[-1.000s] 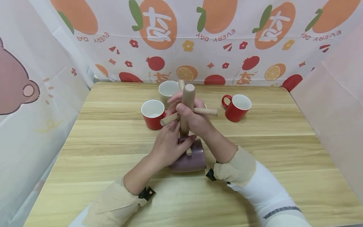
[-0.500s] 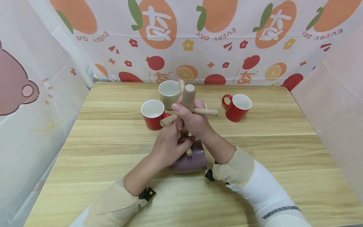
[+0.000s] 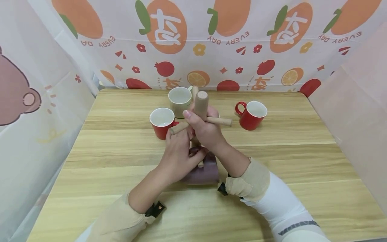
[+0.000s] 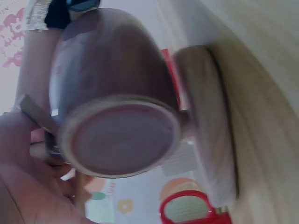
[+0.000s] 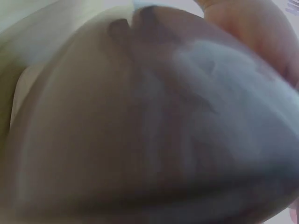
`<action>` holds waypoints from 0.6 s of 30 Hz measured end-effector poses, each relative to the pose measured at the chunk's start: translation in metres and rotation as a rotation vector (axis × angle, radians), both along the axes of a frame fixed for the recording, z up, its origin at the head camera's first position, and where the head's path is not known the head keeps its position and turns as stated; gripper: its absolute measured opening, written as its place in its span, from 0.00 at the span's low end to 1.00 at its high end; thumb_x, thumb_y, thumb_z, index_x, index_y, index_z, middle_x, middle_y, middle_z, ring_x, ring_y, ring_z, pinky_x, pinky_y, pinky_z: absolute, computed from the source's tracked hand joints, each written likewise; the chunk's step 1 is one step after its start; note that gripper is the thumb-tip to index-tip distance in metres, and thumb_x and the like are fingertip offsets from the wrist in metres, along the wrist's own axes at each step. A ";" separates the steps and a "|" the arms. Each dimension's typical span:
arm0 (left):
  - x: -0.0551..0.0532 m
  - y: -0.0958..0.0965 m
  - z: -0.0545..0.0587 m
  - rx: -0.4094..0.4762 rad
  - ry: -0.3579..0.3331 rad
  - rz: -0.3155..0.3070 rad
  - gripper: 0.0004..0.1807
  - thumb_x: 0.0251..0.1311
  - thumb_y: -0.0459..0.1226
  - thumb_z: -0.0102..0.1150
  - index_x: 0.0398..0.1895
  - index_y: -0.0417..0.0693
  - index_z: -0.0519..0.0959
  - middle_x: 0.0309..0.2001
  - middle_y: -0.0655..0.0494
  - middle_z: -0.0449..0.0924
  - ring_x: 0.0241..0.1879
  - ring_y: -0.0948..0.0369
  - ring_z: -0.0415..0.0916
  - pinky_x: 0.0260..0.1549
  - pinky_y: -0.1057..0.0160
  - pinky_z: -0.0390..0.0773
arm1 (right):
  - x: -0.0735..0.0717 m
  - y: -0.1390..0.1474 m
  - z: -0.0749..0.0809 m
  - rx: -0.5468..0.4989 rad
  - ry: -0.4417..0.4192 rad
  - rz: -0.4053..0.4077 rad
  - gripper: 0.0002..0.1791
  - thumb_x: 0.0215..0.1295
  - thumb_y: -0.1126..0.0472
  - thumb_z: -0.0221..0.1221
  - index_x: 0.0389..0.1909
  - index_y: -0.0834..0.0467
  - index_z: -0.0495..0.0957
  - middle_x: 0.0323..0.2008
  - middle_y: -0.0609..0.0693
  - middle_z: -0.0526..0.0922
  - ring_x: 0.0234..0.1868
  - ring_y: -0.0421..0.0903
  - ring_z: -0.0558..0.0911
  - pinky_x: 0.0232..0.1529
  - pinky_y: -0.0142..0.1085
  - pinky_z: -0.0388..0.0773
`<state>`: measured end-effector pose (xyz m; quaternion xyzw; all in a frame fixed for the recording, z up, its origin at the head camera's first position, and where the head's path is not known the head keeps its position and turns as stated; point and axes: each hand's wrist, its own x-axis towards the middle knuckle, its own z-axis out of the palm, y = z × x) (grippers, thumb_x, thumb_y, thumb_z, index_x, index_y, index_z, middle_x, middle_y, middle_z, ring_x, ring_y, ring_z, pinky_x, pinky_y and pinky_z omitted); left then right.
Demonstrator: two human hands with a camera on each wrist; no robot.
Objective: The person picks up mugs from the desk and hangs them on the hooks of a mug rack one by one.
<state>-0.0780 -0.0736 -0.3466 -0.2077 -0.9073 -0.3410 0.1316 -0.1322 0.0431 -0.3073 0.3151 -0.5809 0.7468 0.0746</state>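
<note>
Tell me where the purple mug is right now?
In the head view the purple ceramic mug sits near the table's middle, low on the wooden peg stand, below both hands, with the left hand touching its handle area.

My two hands meet at mid-scene, forearms angling in from the near edge. My left hand (image 3: 178, 156) curls its fingers and thumb closed; my right hand (image 3: 205, 129), just beyond, grips with its fingers wrapped.

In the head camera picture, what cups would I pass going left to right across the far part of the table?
Red cup without a visible handle → beige cup → wooden rack post held in the right hand → red cup with a handle.
</note>
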 end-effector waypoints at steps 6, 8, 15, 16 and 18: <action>0.012 0.000 0.009 -0.097 -0.060 -0.027 0.52 0.45 0.64 0.68 0.69 0.52 0.58 0.64 0.55 0.66 0.74 0.54 0.48 0.65 0.28 0.42 | 0.003 0.003 0.001 0.000 0.034 -0.057 0.13 0.63 0.62 0.54 0.26 0.69 0.67 0.09 0.65 0.62 0.07 0.55 0.65 0.08 0.45 0.65; 0.012 -0.001 0.010 -0.116 -0.075 -0.040 0.54 0.44 0.62 0.69 0.71 0.52 0.56 0.65 0.54 0.65 0.73 0.55 0.50 0.65 0.29 0.44 | 0.003 0.004 0.002 0.007 0.043 -0.072 0.14 0.64 0.61 0.54 0.26 0.68 0.66 0.09 0.65 0.62 0.08 0.55 0.65 0.08 0.45 0.66; 0.008 -0.006 0.013 -0.117 -0.148 -0.103 0.51 0.43 0.45 0.66 0.73 0.52 0.53 0.70 0.54 0.59 0.73 0.53 0.51 0.67 0.29 0.38 | 0.003 0.007 0.000 0.020 0.089 -0.120 0.29 0.68 0.43 0.58 0.28 0.68 0.66 0.11 0.62 0.64 0.09 0.52 0.66 0.10 0.40 0.66; 0.007 -0.006 0.014 -0.117 -0.154 -0.105 0.52 0.43 0.44 0.65 0.75 0.52 0.52 0.71 0.54 0.57 0.74 0.53 0.49 0.68 0.29 0.38 | 0.003 0.007 0.000 0.026 0.093 -0.130 0.31 0.67 0.41 0.58 0.28 0.68 0.66 0.11 0.61 0.64 0.09 0.52 0.67 0.10 0.40 0.67; 0.007 -0.006 0.015 -0.120 -0.159 -0.103 0.55 0.43 0.42 0.64 0.77 0.52 0.48 0.75 0.54 0.51 0.76 0.52 0.45 0.67 0.28 0.38 | 0.004 0.008 -0.001 0.036 0.098 -0.147 0.33 0.66 0.39 0.58 0.29 0.68 0.66 0.12 0.59 0.66 0.10 0.51 0.68 0.12 0.38 0.68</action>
